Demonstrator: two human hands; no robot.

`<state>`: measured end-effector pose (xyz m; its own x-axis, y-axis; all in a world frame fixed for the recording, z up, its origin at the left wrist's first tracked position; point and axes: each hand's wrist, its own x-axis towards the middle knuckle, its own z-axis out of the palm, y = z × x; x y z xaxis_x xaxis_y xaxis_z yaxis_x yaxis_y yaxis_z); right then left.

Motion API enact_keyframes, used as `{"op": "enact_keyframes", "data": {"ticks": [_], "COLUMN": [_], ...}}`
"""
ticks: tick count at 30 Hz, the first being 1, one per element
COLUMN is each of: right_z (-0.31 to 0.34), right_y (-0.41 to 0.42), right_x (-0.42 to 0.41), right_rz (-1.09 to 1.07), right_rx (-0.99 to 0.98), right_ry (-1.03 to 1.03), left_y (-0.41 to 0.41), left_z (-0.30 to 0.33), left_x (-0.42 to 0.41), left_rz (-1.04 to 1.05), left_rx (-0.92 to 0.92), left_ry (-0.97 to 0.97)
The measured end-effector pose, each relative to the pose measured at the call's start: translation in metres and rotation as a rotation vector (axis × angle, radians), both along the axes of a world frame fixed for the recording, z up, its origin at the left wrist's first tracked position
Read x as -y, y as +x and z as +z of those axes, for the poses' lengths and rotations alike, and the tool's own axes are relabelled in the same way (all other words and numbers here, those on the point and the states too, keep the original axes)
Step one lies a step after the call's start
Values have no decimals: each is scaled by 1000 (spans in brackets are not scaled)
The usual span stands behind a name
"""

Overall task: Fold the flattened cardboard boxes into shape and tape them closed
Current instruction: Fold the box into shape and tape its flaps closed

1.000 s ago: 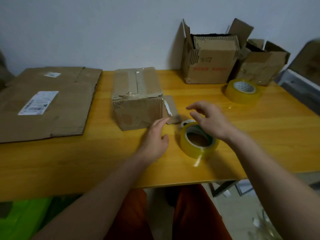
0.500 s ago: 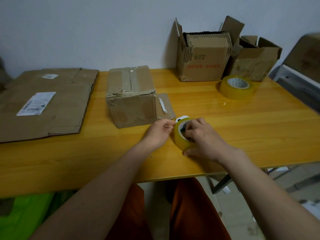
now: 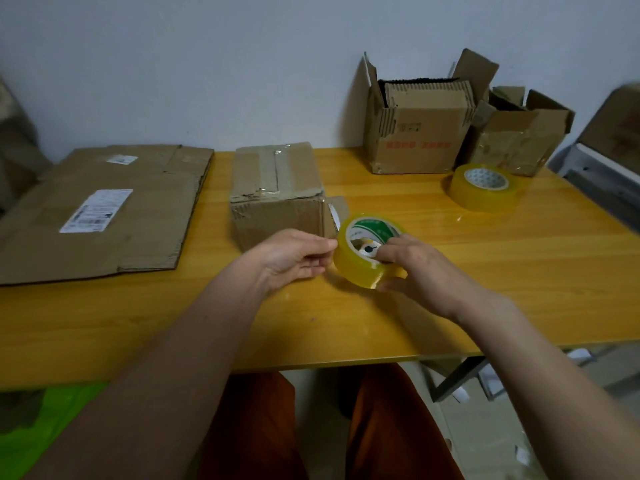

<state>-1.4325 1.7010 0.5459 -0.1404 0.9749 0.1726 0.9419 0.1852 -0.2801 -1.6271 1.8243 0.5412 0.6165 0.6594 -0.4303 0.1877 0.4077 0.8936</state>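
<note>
A yellow tape roll (image 3: 360, 263) is tilted up off the wooden table (image 3: 485, 278), held by my right hand (image 3: 412, 271) with fingers through its core and the thumb under its rim. My left hand (image 3: 298, 258) pinches at the roll's left edge, where the tape end lies. Just behind them stands a small folded cardboard box (image 3: 277, 192), its top seam taped and a side flap (image 3: 337, 211) open on its right. Flattened cardboard (image 3: 104, 209) lies at the left of the table.
A second yellow tape roll (image 3: 485, 187) sits at the back right. Two open cardboard boxes (image 3: 419, 129) (image 3: 519, 136) stand against the wall. A grey chair or frame (image 3: 602, 174) is at the right edge. My orange-clad legs are under the table.
My right hand came down on the flat tape roll, gripped it and tilted it up off the table. My left hand moved to the roll's left edge and pinches there.
</note>
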Motion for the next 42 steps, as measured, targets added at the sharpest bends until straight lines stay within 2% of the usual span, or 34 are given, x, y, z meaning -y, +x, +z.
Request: {"op": "enact_keyframes", "data": {"ticks": [3, 5, 11, 13, 15, 17, 18, 19, 21, 22, 24, 26, 27, 29, 33, 37, 40, 42], "right_z": [3, 5, 19, 23, 26, 26, 26, 25, 24, 24, 21, 16, 17, 19, 22, 20, 17, 16], "right_y": [-9, -15, -34, -42, -49, -52, -53, -54, -60, -66, -81, -90, -92, -85, -63, -62, -50, -43], "right_x": [-6, -9, -18, -21, -22, -22, -22, -23, -28, -31, -38, -43, -44, -47, -53, -55, -54, -55], "right_rz": [53, 76, 59, 36, 27, 0, -34, -83, -198, -249, -283, -261, -259, -269, -367, -413, -493, -539], "right_rx": [2, -2, -129, -131, -31, 58, 16, -104, -505, -740, -1121, -1348, -1386, -1319, -1056, -967, -768, -724], "right_ry": [23, 14, -102, -109, -35, 155, 275, 400, 559, 537, 361, 252, 247, 272, 335, 363, 367, 367], "left_y": [-15, -23, -32, -32, -33, -37, -38, -40, -39, -37, -33, -31, -32, -38, -54, -58, -71, -78], "left_z": [7, 9, 10, 10, 11, 14, 16, 18, 22, 24, 27, 29, 29, 30, 33, 33, 32, 32], "left_x": [1, 5, 32, 38, 41, 41, 41, 41, 41, 41, 42, 42, 42, 41, 37, 38, 30, 23], "left_rz": [8, 41, 352, 474, 578, 642, 667, 694, 743, 753, 747, 747, 755, 784, 839, 833, 893, 842], "left_rx": [44, 68, -66, -133, -101, -2, 42, 88, 184, 226, 285, 282, 255, 206, 184, 168, 145, 110], "left_ry": [-29, 37, 679, 825, 841, 767, 720, 665, 538, 483, 406, 385, 399, 444, 495, 458, 443, 447]}}
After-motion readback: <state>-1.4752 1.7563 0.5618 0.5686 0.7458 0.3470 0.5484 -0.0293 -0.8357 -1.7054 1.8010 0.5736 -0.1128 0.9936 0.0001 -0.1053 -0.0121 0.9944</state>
